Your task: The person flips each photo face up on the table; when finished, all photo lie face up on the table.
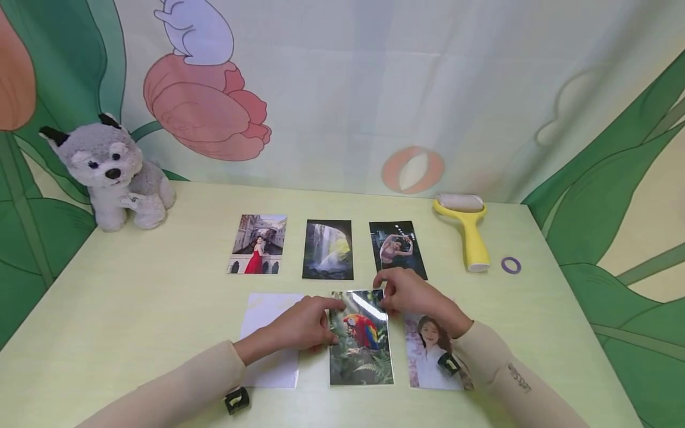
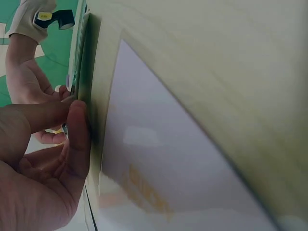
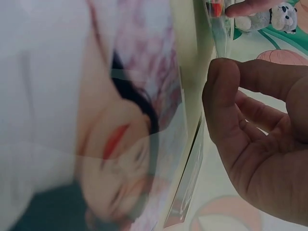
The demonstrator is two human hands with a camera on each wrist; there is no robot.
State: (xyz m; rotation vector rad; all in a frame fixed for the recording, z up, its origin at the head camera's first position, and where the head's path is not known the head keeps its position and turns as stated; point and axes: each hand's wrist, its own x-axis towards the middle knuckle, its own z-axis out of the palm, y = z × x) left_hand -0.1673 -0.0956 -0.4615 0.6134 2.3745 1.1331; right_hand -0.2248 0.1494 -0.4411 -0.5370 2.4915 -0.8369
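Both hands pinch a glossy parrot photo (image 1: 361,362) that looks to be in a clear sleeve. My left hand (image 1: 302,324) grips its left edge between thumb and fingers. At its upper right corner, my right hand (image 1: 414,297) pinches the other edge. The photo shows nearly edge-on in the left wrist view, close over the table. Beneath my left forearm lies a white sheet (image 1: 273,374) in a clear cover, with faint yellow print. A portrait photo (image 1: 423,365) lies partly hidden under my right wrist.
Behind the hands lie a red-dress photo (image 1: 259,241), a waterfall photo (image 1: 327,249) and a dark stretching-pose photo (image 1: 393,244). A yellow-handled lint roller (image 1: 473,238) and a purple ring (image 1: 511,265) are at right. A plush husky (image 1: 118,172) sits back left, before a printed curtain (image 1: 332,107).
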